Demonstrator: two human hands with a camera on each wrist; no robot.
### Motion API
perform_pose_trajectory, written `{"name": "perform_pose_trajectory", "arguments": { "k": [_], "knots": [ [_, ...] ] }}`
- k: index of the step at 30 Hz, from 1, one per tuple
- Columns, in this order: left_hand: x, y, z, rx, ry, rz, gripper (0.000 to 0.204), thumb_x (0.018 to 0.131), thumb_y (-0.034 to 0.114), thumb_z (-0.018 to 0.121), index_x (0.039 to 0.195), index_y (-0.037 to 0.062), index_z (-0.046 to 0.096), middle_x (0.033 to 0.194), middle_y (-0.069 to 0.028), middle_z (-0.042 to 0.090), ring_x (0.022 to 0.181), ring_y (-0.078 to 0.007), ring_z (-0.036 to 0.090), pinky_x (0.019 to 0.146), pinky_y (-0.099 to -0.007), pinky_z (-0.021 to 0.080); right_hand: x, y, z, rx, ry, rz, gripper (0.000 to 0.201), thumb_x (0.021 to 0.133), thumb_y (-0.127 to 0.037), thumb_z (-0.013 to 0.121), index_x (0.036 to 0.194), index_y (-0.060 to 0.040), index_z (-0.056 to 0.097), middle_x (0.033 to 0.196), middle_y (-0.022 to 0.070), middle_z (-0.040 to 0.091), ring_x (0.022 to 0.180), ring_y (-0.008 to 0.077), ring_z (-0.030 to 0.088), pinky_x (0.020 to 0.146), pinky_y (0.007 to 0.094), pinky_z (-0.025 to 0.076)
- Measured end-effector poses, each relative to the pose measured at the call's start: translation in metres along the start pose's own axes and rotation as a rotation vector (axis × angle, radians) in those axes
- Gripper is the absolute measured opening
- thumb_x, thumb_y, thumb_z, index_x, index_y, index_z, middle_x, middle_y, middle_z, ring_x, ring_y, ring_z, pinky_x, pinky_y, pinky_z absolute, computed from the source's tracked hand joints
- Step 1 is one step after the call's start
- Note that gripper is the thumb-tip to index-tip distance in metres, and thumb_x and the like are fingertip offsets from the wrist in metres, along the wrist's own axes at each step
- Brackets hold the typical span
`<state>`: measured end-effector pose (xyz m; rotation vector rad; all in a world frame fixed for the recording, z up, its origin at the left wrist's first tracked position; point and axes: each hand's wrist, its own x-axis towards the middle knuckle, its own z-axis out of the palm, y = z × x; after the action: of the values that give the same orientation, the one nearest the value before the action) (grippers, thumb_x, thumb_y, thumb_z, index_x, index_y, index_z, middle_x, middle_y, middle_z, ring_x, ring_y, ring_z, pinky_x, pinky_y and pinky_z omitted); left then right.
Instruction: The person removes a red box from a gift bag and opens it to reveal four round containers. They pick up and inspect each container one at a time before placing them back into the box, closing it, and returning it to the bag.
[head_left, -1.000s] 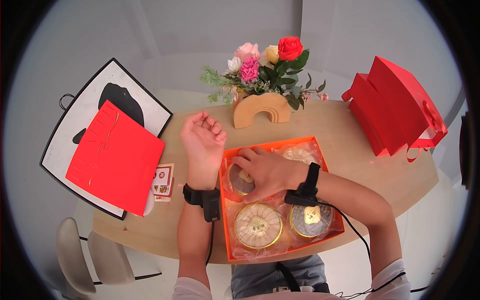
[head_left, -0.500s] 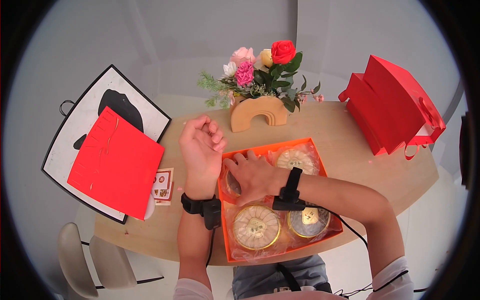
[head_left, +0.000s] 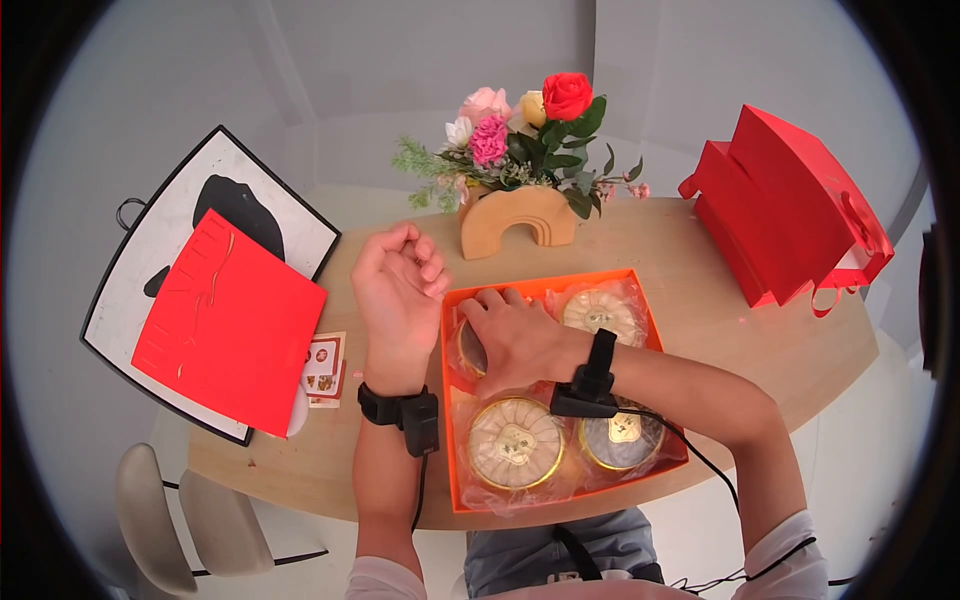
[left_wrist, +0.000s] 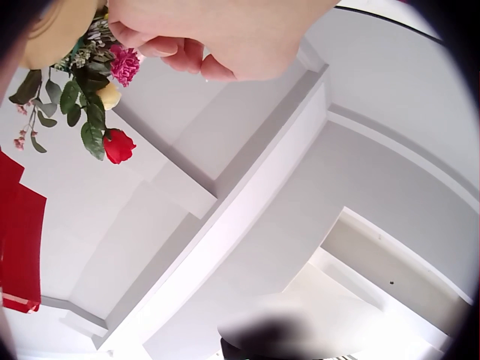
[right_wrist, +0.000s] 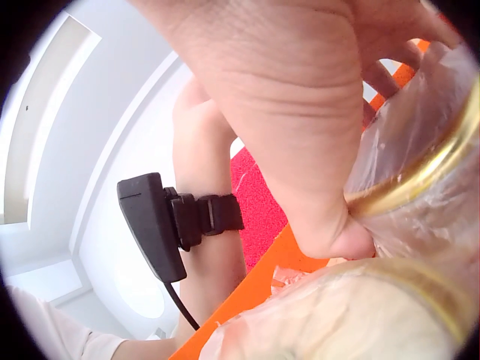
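Note:
My right hand (head_left: 515,340) reaches into an orange box (head_left: 648,310) and grips a round gold-rimmed tin (head_left: 468,345) in its far left corner. Most of that tin is hidden under the fingers in the head view. Close up, the thumb presses the side of the tin's plastic wrap (right_wrist: 405,124). Three similar wrapped tins share the box: a pale one (head_left: 516,443) near left, another pale one (head_left: 603,312) far right, and a dark-topped one (head_left: 622,445) near right. Left of the box, my left hand (head_left: 403,285) is palm up, its fingers loosely curled around nothing.
A flower arrangement (head_left: 520,150) in an arched wooden vase (head_left: 500,222) stands behind the box. Red gift bags (head_left: 790,210) are at the far right. On the left, a flat red piece (head_left: 235,325) overlaps a black-framed board (head_left: 125,280), beside small printed cards (head_left: 325,365).
My right hand has shifted slightly left over the far left tin, its fingers now covering more of it. The left hand stays nearly in place. The view has moved a little.

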<state>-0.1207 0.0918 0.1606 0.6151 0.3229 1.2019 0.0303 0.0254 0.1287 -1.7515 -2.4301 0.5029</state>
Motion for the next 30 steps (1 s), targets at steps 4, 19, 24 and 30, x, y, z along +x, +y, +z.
{"name": "perform_pose_trajectory", "arguments": {
  "k": [4, 19, 24, 30],
  "knots": [
    [0.002, -0.001, -0.002, -0.017, -0.022, -0.021, 0.012, 0.09, 0.021, 0.056, 0.088, 0.0098, 0.052, 0.075, -0.0007, 0.049, 0.062, -0.0129, 0.043, 0.053, -0.0266, 0.035, -0.001, -0.002, 0.004, 0.005, 0.008, -0.004, 0.098, 0.057, -0.035, 0.087, 0.138, -0.0033, 0.043, 0.13, 0.0202, 0.049, 0.124, 0.042, 0.048, 0.094, 0.0596, 0.049],
    [0.005, -0.002, -0.005, -0.035, -0.048, -0.052, 0.012, 0.091, 0.02, 0.056, 0.089, 0.0092, 0.051, 0.077, -0.0011, 0.047, 0.062, -0.0128, 0.041, 0.053, -0.0265, 0.035, -0.012, -0.019, -0.024, 0.037, 0.099, -0.091, 0.09, 0.058, -0.034, 0.086, 0.131, 0.0005, 0.047, 0.127, 0.0215, 0.051, 0.12, 0.0443, 0.051, 0.095, 0.0562, 0.048],
    [0.003, 0.003, -0.006, 0.043, 0.0, 0.065, 0.012, 0.09, 0.02, 0.057, 0.091, 0.0087, 0.053, 0.079, -0.0015, 0.05, 0.073, -0.0146, 0.047, 0.058, -0.0273, 0.039, -0.033, -0.008, -0.063, 0.122, 0.187, -0.133, 0.08, 0.066, -0.026, 0.078, 0.134, 0.0038, 0.047, 0.124, 0.0203, 0.053, 0.118, 0.0364, 0.053, 0.098, 0.0427, 0.049],
    [-0.011, -0.008, 0.012, 0.376, -0.116, -0.114, 0.045, 0.095, 0.034, 0.059, 0.127, 0.0019, 0.054, 0.117, -0.0117, 0.062, 0.111, -0.0237, 0.06, 0.083, -0.0376, 0.053, -0.069, 0.021, -0.093, 0.157, 0.426, -0.206, 0.082, 0.069, -0.02, 0.08, 0.139, 0.0011, 0.042, 0.129, 0.0202, 0.052, 0.115, 0.0368, 0.056, 0.097, 0.0408, 0.048]
  ]
}}
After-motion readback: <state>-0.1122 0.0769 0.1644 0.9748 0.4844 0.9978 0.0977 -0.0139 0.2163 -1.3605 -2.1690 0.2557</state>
